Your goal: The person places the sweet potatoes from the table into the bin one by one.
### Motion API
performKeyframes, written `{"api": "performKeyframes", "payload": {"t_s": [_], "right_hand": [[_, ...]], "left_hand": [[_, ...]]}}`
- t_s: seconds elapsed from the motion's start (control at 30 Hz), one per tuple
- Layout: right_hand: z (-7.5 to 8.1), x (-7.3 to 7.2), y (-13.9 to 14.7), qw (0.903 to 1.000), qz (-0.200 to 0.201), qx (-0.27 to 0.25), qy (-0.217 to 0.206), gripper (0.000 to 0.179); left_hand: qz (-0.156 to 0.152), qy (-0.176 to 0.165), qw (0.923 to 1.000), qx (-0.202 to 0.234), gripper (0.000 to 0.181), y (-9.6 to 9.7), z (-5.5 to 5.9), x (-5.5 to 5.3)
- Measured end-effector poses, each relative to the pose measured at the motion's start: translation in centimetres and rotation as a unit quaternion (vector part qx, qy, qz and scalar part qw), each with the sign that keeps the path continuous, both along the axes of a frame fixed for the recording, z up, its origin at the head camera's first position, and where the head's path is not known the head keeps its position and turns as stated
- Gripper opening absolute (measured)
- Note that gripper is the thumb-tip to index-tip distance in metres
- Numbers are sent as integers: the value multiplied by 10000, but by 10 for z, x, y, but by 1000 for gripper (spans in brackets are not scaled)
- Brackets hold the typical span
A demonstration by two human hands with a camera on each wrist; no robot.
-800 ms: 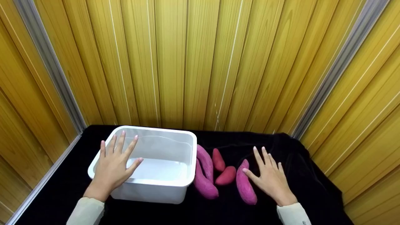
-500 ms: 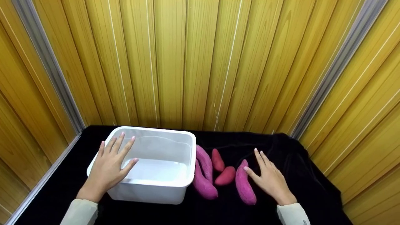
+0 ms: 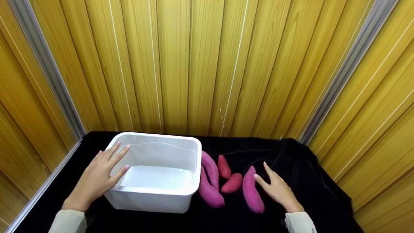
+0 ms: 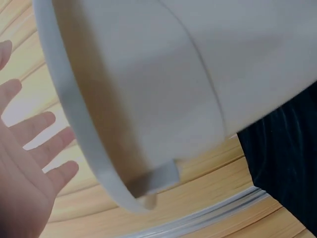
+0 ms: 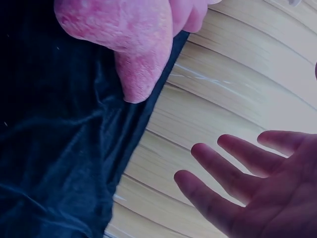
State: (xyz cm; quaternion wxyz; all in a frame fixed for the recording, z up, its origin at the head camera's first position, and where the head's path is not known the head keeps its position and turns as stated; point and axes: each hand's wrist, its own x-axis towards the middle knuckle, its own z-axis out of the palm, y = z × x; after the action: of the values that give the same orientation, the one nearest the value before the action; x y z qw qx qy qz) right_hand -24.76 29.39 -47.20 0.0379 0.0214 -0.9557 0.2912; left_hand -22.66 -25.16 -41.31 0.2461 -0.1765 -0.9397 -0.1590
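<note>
My left hand [image 3: 97,176] hovers with spread fingers over the left rim of a white plastic bin [image 3: 152,203]. In the left wrist view the fingers stand apart from the bin's outer wall [image 4: 143,84]. A long purple sweet potato [image 3: 253,194] lies just left of my right hand [image 3: 279,191], whose thumb tip comes close to its upper part. That hand's fingers are extended and hold nothing; in the right wrist view they sit below and right of the sweet potato [image 5: 133,44]. Two smaller red sweet potatoes [image 3: 224,167] lie between it and the bin.
Two more long purple sweet potatoes [image 3: 209,194] lie against the bin's right side. Everything rests on a black cloth [image 3: 300,168]. Yellow wood-patterned walls [image 3: 207,64] with grey corner strips enclose the back and sides.
My left hand has drifted left and down, away from the bin's middle. My right hand has lowered slightly beside the purple sweet potato, its fingers less spread. The bin and sweet potatoes stay put.
</note>
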Motion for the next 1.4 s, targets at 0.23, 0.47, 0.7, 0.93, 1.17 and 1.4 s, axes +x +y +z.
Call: {"api": "performKeyframes", "payload": {"t_s": [0.23,0.47,0.7,0.93,1.17,1.4], "right_hand": [[-20,-3,-1,9966,-175,-801,-126,73],[-37,-1,-1,9923,-268,-1152,-355,69],[-45,0,3,9905,-183,-1215,-624,69],[-54,2,5,9833,-9,-1571,-917,70],[-63,2,8,9754,369,-1911,-1037,71],[-69,3,11,9703,482,-2069,-1156,71]], "left_hand": [[-202,147,9996,162,63,-14,-6,3],[-301,117,9990,316,53,-22,-10,9],[-356,81,9985,396,45,-29,-16,12],[-411,290,9979,408,46,-34,-19,15],[-601,10,9967,540,44,-39,-18,19],[-1340,-211,9855,1022,34,-44,-20,15]]}}
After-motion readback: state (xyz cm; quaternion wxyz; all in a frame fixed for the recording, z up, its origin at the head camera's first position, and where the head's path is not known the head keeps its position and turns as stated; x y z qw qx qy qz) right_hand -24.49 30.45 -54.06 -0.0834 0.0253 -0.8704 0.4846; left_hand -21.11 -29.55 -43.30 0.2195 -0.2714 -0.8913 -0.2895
